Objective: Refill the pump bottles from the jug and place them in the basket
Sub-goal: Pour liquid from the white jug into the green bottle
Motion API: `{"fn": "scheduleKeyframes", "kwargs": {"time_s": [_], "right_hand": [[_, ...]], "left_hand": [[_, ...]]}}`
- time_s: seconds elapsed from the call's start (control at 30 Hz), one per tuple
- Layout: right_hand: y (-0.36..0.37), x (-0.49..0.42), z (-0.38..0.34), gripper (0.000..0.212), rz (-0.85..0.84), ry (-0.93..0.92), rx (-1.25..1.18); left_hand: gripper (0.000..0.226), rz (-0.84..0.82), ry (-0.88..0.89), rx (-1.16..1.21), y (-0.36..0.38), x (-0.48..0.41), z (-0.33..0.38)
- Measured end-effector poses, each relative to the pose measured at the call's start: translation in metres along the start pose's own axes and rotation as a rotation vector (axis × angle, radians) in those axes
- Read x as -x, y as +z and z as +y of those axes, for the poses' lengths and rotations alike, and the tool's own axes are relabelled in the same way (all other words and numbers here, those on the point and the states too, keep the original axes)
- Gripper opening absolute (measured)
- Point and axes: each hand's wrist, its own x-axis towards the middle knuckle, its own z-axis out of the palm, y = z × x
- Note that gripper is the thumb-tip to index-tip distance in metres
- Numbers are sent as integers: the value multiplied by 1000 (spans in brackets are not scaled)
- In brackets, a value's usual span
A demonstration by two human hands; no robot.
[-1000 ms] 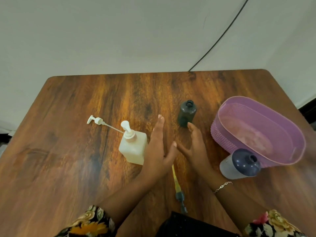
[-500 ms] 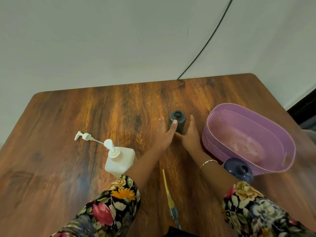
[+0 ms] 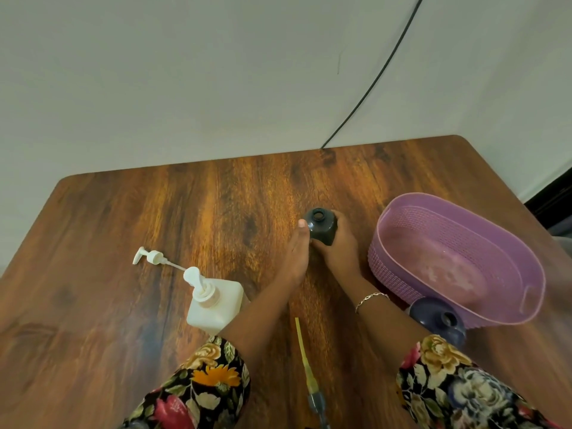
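**Inspector:** What has moved since the earlier frame?

**Assistant:** Head view: both hands have gone from the near half of the table (image 3: 123, 320) out to the dark bottle (image 3: 320, 227). The right hand (image 3: 339, 252) now has its fingers (image 3: 343, 229) curled round the bottle's right side. The left hand (image 3: 297, 255) lies against its left side, fingers straight, one tip at the shoulder.

**Inspector:** Where is the bottle?

**Assistant:** It stands upright and uncapped at mid-table, just left of the basket (image 3: 388, 274) at the right edge. It appears not to have shifted.

**Inspector:** What does that mean for the task?

**Assistant:** In my judgement it is being secured for filling. No bottle is in the basket yet. The white pump bottle (image 3: 216, 305) beside the left arm has its pump fitted. A loose pump (image 3: 151, 257) and a yellow-tubed pump (image 3: 305, 360) lie on the table.
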Motion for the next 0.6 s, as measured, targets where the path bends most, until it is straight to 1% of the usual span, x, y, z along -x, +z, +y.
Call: {"fn": "scheduleKeyframes", "kwargs": {"time_s": [0.1, 0.2, 0.23, 0.33, 0.37, 0.43, 0.5, 0.53, 0.6], "right_hand": [[-4, 5, -10, 63, -6, -20, 2], [-6, 14, -20, 67, -2, -32, 8], [-6, 17, -22, 67, 1, -34, 3], [-5, 26, -27, 66, 21, -56, -8], [-4, 28, -29, 65, 29, -67, -13], [-2, 31, -29, 64, 41, -96, -35], [3, 35, -28, 64, 49, -118, -60], [4, 37, -28, 63, 62, -131, -68], [7, 41, -26, 61, 90, -162, -81]], "left_hand": [[82, 21, 24, 18, -2, 9, 3], [81, 59, 57, 40, -3, 19, 3], [75, 65, 83, 42, -4, 22, 3], [44, 75, 136, 43, -6, 33, 3], [37, 79, 151, 40, -7, 35, 3], [33, 98, 193, 43, -8, 39, -1], [36, 134, 252, 31, -9, 42, -7], [43, 150, 292, 24, -9, 44, -10], [63, 171, 351, -2, -8, 46, -16]]}}
